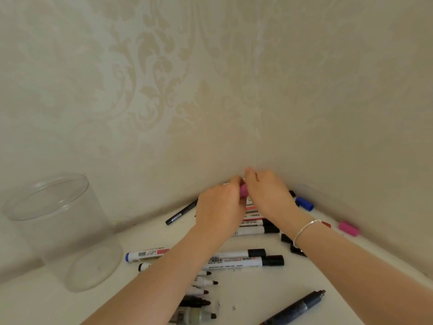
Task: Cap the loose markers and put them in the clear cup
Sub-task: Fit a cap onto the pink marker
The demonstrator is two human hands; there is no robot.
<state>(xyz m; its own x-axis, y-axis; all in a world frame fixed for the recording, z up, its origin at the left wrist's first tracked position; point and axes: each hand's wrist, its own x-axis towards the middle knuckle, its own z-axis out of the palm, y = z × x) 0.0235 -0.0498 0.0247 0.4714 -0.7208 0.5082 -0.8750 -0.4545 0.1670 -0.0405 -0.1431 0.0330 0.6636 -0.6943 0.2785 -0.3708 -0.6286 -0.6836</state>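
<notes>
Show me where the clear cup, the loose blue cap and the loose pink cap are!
clear cup [70, 240]: head view, on its side wall.
blue cap [304, 203]: head view, on its middle.
pink cap [348, 228]: head view, on its middle.

We can read "WHITEBOARD" in part, upside down, on the white barrel of a black-capped marker [256, 224] lying at about four o'clock from the left hand [219, 211]. We make out barcodes on the white blue-ended marker [146, 254] and on the white black-capped marker [236, 254]; other print is too blurred.
</notes>
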